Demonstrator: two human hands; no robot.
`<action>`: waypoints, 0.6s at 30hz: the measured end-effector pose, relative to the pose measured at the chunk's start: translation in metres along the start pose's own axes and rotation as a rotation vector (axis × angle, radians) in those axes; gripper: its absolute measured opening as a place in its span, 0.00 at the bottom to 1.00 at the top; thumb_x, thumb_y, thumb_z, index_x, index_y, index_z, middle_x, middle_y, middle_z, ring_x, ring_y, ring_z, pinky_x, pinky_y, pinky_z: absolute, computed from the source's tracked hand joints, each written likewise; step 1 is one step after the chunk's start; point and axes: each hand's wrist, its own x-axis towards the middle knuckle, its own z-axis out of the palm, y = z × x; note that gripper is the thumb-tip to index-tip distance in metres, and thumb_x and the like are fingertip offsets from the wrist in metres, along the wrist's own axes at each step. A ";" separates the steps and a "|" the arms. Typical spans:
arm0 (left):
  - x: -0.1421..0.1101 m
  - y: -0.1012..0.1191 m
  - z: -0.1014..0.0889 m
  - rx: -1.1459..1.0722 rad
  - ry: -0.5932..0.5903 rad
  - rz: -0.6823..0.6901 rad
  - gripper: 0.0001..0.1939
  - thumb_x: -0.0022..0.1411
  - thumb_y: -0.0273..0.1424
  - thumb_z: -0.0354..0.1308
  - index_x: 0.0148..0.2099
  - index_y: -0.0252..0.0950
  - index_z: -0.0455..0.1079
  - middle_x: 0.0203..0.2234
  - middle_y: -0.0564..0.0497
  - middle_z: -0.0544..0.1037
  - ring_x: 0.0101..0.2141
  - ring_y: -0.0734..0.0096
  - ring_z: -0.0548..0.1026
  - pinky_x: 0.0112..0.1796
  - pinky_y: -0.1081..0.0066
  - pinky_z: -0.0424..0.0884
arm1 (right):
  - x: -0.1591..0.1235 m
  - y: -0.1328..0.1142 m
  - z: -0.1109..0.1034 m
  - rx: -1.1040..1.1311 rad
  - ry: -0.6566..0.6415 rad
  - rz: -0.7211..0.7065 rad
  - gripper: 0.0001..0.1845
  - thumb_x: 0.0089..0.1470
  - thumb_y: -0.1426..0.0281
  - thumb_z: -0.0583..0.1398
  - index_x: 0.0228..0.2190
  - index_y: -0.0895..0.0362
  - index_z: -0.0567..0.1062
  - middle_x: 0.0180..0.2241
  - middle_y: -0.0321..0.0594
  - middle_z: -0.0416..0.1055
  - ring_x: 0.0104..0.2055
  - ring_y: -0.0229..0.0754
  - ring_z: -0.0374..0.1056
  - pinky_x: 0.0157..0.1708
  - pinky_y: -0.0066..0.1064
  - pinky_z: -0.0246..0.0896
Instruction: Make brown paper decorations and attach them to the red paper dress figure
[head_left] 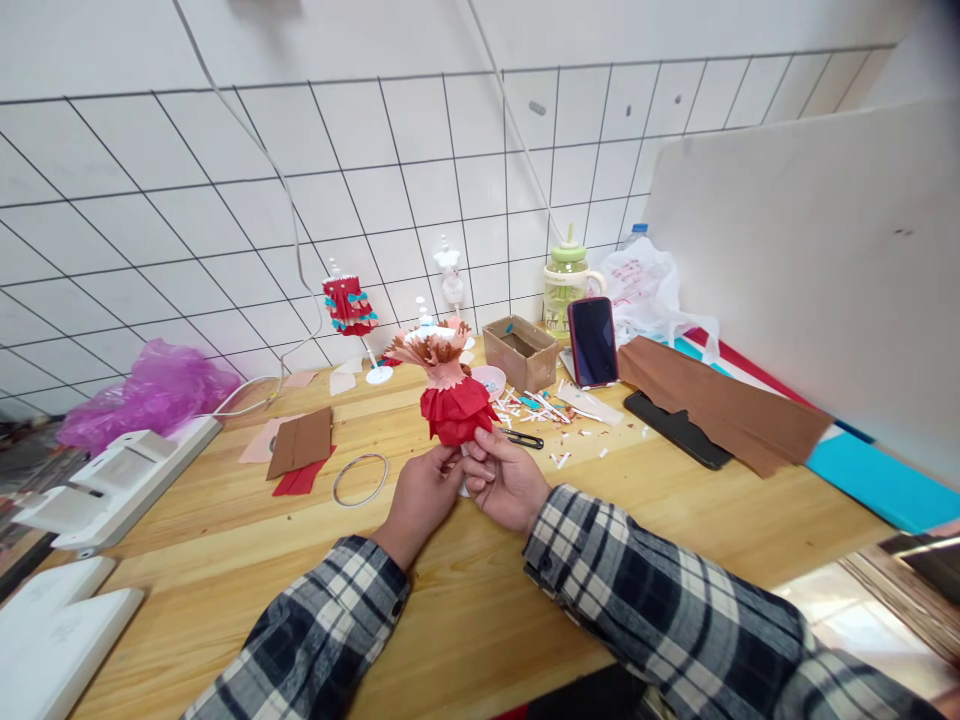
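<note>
A miniature dress form wears a paper dress (457,408) with a ruffled pink and brown top and a red skirt. My left hand (424,500) is closed around the stand below the skirt. With thumb and fingertips pinched at the red hem, my right hand (508,482) also grips the dress form from the right. Part of the white base shows under the hands; the stand between the fingers is mostly hidden. Behind stand another dress form in a red tiered dress (349,306) and a bare white dress form (450,275).
Scissors-like black snips (525,439) lie just right of the dress, near paper scraps (534,404). A cardboard box (520,355), a phone (593,342) and a green bottle (564,290) stand behind. Left are a wire ring (360,480) and folded brown paper (301,445).
</note>
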 end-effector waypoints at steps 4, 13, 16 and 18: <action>0.000 0.001 0.000 -0.018 -0.012 0.002 0.09 0.58 0.30 0.53 0.37 0.37 0.75 0.32 0.50 0.82 0.31 0.67 0.78 0.32 0.73 0.68 | 0.000 0.000 0.000 0.030 0.006 0.028 0.14 0.48 0.72 0.65 0.27 0.56 0.62 0.20 0.24 0.58 0.16 0.25 0.45 0.16 0.16 0.48; 0.002 -0.004 0.004 -0.168 0.005 -0.062 0.08 0.57 0.32 0.54 0.34 0.36 0.74 0.28 0.51 0.81 0.30 0.67 0.78 0.32 0.73 0.71 | -0.003 0.001 0.000 0.003 -0.049 0.046 0.14 0.48 0.73 0.65 0.26 0.56 0.62 0.19 0.25 0.58 0.16 0.26 0.44 0.15 0.17 0.44; 0.003 -0.004 0.004 -0.163 0.028 -0.069 0.10 0.58 0.35 0.55 0.35 0.35 0.74 0.31 0.49 0.82 0.30 0.66 0.77 0.32 0.73 0.71 | -0.003 0.000 0.000 0.035 -0.080 0.044 0.15 0.49 0.73 0.64 0.25 0.55 0.60 0.17 0.24 0.53 0.15 0.27 0.39 0.14 0.17 0.38; 0.003 -0.005 0.005 -0.166 0.029 -0.075 0.11 0.58 0.36 0.55 0.36 0.35 0.74 0.31 0.49 0.82 0.30 0.66 0.77 0.32 0.73 0.71 | -0.003 0.000 -0.001 0.035 -0.096 0.056 0.15 0.50 0.72 0.64 0.24 0.55 0.60 0.16 0.24 0.51 0.16 0.28 0.38 0.14 0.18 0.37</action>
